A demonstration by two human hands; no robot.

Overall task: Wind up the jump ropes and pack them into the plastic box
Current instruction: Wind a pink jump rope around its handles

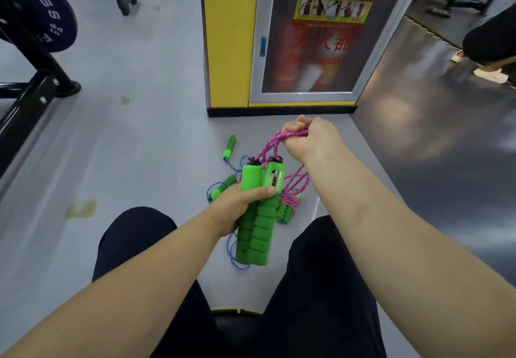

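My left hand grips two green foam handles of a jump rope side by side, upright above my knees. Their pink cord runs up in loops to my right hand, which holds the bunched strands in a fist. On the grey floor behind lies a blue-corded rope with two green handles, one far and one near. A wound pink rope with green handles lies beside it. No plastic box is in view.
A yellow pillar with a fire-extinguisher cabinet stands straight ahead. A black weight rack with a purple plate is at the left. Another person's legs and shoes are at the far right on the darker floor. My legs fill the bottom.
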